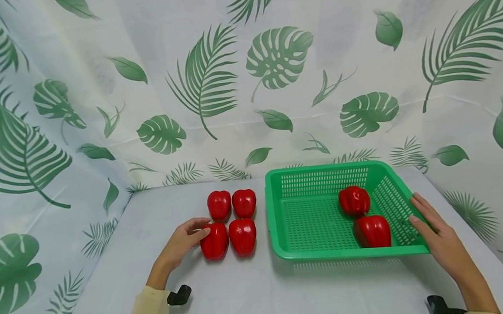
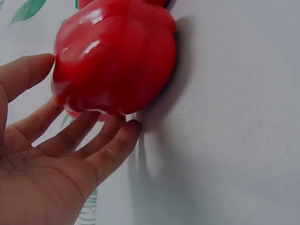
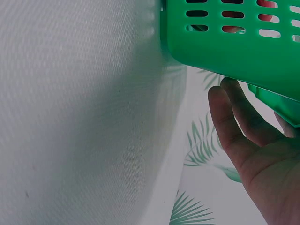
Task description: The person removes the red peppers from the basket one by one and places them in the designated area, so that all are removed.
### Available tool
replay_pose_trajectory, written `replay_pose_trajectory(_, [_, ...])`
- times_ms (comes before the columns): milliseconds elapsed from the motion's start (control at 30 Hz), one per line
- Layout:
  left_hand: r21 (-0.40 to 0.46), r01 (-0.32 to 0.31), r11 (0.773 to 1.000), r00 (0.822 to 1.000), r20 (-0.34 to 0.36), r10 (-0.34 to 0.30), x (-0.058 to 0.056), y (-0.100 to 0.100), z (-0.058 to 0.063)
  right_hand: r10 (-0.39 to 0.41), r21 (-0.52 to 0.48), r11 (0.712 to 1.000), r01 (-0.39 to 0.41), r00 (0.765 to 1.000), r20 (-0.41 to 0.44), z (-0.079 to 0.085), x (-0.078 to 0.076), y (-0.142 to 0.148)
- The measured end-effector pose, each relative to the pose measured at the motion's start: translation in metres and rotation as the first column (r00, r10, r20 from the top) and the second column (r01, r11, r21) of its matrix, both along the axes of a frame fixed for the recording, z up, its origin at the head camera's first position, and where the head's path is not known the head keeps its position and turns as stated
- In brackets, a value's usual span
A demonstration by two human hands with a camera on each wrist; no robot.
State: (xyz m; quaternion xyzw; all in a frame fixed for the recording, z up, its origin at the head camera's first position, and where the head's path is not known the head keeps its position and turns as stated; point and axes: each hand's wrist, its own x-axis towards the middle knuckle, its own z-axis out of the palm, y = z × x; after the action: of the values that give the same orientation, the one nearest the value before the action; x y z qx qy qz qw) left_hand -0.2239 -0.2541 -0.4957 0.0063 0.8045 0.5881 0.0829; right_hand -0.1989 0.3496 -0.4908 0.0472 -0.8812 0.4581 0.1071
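In the head view my left hand (image 1: 185, 242) is at the front-left red bell pepper (image 1: 214, 242) of a group on the table. The left wrist view shows the thumb (image 2: 35, 72) at one side of this glossy pepper, with the other fingers spread along its lower end. My right hand (image 1: 443, 238) is at the right side of a green plastic basket (image 1: 350, 253). From the right wrist camera, its fingers (image 3: 225, 110) look nearly straight against the outside wall, and the thumb is mostly hidden behind the rim.
Three more red bell peppers stand beside the touched one: back left (image 1: 219, 205), back right (image 1: 244, 203) and front right (image 1: 242, 237). Inside the basket's right half lie two others, one at the back (image 1: 354, 200), one in front (image 1: 372, 231). A leaf-printed cloth (image 1: 233, 143) hangs behind the table.
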Motion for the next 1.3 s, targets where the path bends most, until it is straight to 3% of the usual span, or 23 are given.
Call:
replay_pose_trajectory(100, [-0.007,-0.034,0.999,0.999,0.004,0.034,-0.001,0.001,0.004,0.003,-0.007,1.000,-0.003,1.000,-0.004,0.000,0.000,0.000])
replay_pose_trajectory(300, [-0.034,-0.166,0.985,0.986,-0.034,0.165,-0.005,0.006,0.020,-0.002,-0.007,1.000,0.002,1.000,-0.004,-0.001,0.000,-0.001])
replay_pose_trajectory(500, [0.040,-0.210,0.977,0.970,-0.113,0.213,-0.013,0.022,0.045,-0.005,0.004,1.000,0.005,1.000,-0.008,0.000,0.000,0.000])
replay_pose_trajectory(633, [0.105,-0.187,0.977,0.964,-0.173,0.203,-0.022,0.039,0.057,-0.004,0.002,1.000,0.004,1.000,-0.002,0.001,-0.001,0.001])
replay_pose_trajectory(800, [0.158,-0.116,0.981,0.966,-0.213,0.148,-0.030,0.063,0.067,-0.009,0.001,1.000,0.009,1.000,0.003,0.001,-0.001,0.000])
replay_pose_trajectory(1300, [0.291,0.048,0.956,0.979,-0.205,0.014,-0.052,0.135,0.093,-0.009,0.002,1.000,0.009,1.000,-0.005,0.003,0.001,-0.001])
